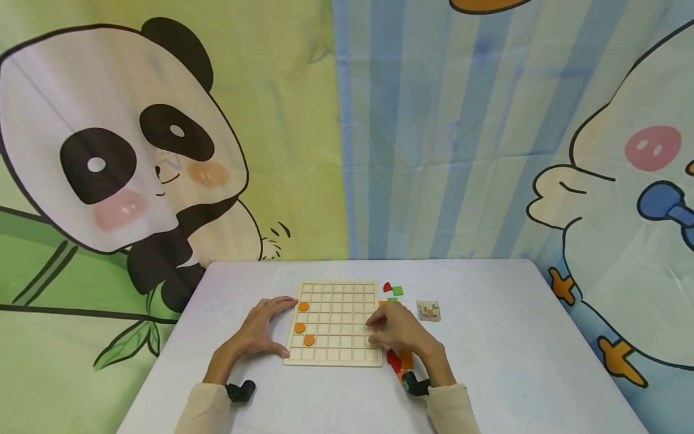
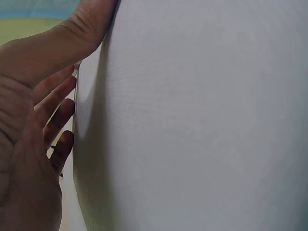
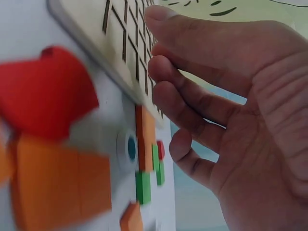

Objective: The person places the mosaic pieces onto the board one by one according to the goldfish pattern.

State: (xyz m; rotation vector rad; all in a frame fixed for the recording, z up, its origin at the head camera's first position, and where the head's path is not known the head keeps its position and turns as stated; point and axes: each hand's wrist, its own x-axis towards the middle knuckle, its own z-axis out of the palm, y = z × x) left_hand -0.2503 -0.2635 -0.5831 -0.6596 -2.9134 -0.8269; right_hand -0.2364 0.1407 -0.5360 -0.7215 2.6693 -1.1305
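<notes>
A pale wooden grid board (image 1: 341,313) lies flat on the table. Three orange round pieces (image 1: 309,340) sit on its left side. My left hand (image 1: 257,328) spans the board's left edge, fingertips by the upper part and thumb near the lower corner; the left wrist view shows the thumb and fingers spread wide. Over the board's right edge hovers my right hand (image 1: 398,328). Its fingers (image 3: 175,103) are loosely bent, the thumb is apart from them, and no piece shows between them in the right wrist view. Beside that hand lie red pieces (image 3: 53,91) and orange pieces (image 3: 62,183).
Past the board's right edge are green pieces (image 1: 397,290) and a red wedge (image 1: 387,287). A small patterned card (image 1: 429,311) lies farther right on the white table (image 1: 515,349). Behind the table hangs a cartoon-printed curtain (image 1: 293,120).
</notes>
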